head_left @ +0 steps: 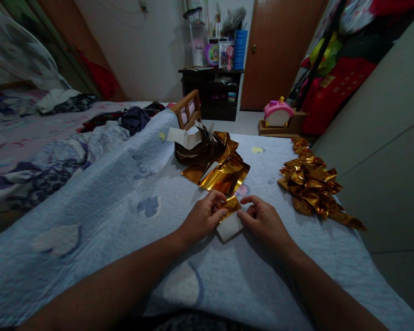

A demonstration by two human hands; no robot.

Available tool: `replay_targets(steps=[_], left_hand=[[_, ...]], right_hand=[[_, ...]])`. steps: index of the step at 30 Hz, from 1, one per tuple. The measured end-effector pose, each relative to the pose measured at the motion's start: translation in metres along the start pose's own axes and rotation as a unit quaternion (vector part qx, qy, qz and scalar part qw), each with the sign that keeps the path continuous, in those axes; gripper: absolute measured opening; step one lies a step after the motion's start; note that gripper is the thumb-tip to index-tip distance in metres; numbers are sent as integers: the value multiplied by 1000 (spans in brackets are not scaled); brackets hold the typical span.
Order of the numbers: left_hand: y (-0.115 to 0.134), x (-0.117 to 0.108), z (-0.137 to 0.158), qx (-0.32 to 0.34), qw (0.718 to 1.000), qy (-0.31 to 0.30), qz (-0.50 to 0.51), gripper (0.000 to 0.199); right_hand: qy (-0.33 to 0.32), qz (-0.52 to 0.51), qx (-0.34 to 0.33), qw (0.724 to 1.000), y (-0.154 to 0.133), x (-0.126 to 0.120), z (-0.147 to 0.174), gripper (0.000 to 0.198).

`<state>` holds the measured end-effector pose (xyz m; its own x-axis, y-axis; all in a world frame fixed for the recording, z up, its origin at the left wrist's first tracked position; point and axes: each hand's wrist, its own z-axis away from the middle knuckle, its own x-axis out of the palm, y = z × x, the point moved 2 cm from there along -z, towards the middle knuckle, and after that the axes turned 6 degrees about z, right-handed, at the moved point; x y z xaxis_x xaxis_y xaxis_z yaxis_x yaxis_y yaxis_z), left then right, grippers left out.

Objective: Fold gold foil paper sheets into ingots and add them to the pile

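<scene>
A sheet of gold foil paper (230, 230) with a white back lies in front of me, its far end turned over so the shiny gold side shows. My left hand (207, 212) pinches its left edge between thumb and fingers. At the right edge, my right hand (261, 216) grips the same sheet, thumb on the white side and index finger near the gold fold. Just beyond my hands is a loose stack of gold foil sheets (227, 172), some curled with white backs up. Folded gold foil pieces (310, 184) are heaped to the right.
Everything rests on a light blue quilt (124, 262) with heart patterns. Rumpled bedding (55, 165) lies at left, below a fan (17, 50). A wooden chair back (188, 110), dark cabinet (210, 94) and pink toy (278, 112) stand beyond; a pale panel (382, 138) borders the right.
</scene>
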<state>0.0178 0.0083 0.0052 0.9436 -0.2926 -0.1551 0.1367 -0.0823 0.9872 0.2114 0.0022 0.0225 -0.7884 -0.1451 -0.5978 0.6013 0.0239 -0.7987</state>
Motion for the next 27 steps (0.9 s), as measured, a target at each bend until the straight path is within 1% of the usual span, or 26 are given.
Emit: replay_targets(steps=[4,7,9,12,14,16,19,22,27], left_hand=[[4,-1,-1,-4,997,-17,-75,17],[7,-1,-1,-9,995,-39,-90,14],[8,-1,-1,-1,996,-53,-69,15],[8,0,-1,15,998,-56,-19,20],[7,1,-1,20,998,-59,10,24],[6,2,-1,22,997,-70,20,25],[7,3,-1,20,996,-85,-6,19],[9,4,0,27,994,-88,-51,13],[11,5,0,62,981,-82,-162,16]], right_hand=[[-17,105,-20,994,3,3,1,25],[5,167,-49,985,6,3,0,21],[28,164,-86,982,7,3,0,18],[32,101,-138,985,4,1,-1,16],[7,46,-131,990,2,1,-1,16],[-19,-2,-103,995,2,3,-1,16],[-23,-31,-64,997,2,5,-1,15],[-1,-7,-50,999,2,9,-2,10],[30,96,-63,993,1,13,-4,5]])
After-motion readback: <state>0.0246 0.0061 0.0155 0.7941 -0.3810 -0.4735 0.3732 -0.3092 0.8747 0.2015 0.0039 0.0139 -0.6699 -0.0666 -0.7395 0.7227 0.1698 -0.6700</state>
